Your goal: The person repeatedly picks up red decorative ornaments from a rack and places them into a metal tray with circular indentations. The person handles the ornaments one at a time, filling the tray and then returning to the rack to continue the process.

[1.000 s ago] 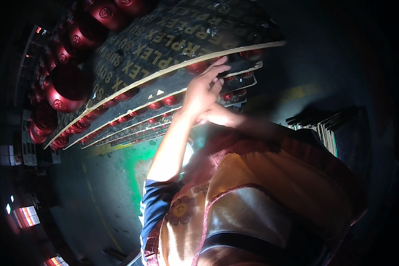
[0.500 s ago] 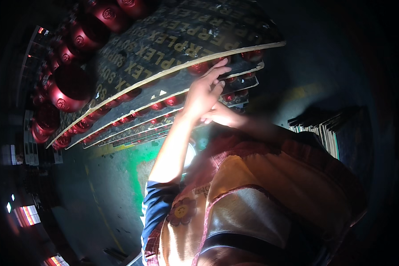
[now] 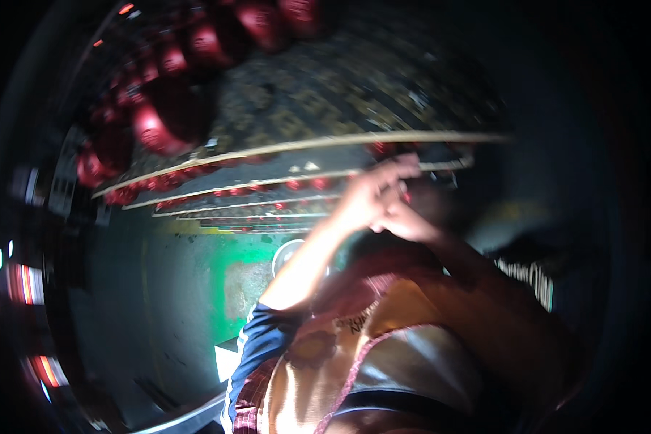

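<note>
My left hand point(image 3: 369, 194), on the arm with the blue sleeve, reaches up to the front edge of a dark board point(image 3: 296, 148). Its fingers are stretched out but smeared by motion, and I make out nothing in them. Against its wrist side lies my right hand point(image 3: 406, 220), coming in from the right; its fingers are partly hidden and blurred. Shiny red round pieces point(image 3: 159, 124) with a raised emblem stand on the top board, at its far left. Smaller-looking red pieces point(image 3: 293, 184) show between the boards below.
The boards are stacked in several tiers with pale edges. A bundle of thin sheets point(image 3: 529, 281) stands at the right. Below the boards, a white round object point(image 3: 288, 252) rests near a green-lit patch of floor point(image 3: 231, 264). A pale bar point(image 3: 184, 418) crosses the lower left.
My view has swung, so the boards and red pieces sit lower and further right. Both hands have shifted right and down in the picture, still close together. The picture has become more blurred.
</note>
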### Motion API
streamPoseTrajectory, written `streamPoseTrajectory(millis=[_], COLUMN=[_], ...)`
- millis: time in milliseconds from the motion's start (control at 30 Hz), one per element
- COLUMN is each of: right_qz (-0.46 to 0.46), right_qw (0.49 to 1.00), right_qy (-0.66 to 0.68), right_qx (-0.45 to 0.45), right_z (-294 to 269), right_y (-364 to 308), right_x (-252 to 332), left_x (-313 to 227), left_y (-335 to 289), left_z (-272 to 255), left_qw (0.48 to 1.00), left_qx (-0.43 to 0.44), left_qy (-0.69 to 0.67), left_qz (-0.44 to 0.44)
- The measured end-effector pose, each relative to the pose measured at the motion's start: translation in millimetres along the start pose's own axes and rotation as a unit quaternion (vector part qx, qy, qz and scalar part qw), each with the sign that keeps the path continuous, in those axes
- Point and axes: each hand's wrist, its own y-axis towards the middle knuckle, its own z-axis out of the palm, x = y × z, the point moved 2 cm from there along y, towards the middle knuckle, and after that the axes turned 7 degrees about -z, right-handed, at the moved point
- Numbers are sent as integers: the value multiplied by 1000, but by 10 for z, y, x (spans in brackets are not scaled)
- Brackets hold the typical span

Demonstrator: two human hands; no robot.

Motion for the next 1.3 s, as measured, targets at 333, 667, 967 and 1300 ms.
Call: streamPoseTrajectory(millis=[333, 667, 967, 1300], right_qz=[-94, -270, -174, -84], right_qw=[902, 773, 676, 690], right_qy=[-344, -572, -702, -692], right_qx=[242, -49, -142, -195], right_z=[5, -74, -206, -248], right_y=[180, 1486, 2786, 2744], right_x=[2337, 3156, 2920, 2815], left_x=[-724, -1252, -1409, -1350], left_y=[-1284, -1547, -774, -801], left_z=[-1612, -2739, -2869, -2818], left_qw=[958, 866, 775, 774], left_qx=[-258, -443, -366, -385], left_qy=[66, 181, 507, 500], left_qz=[106, 144, -95, -62])
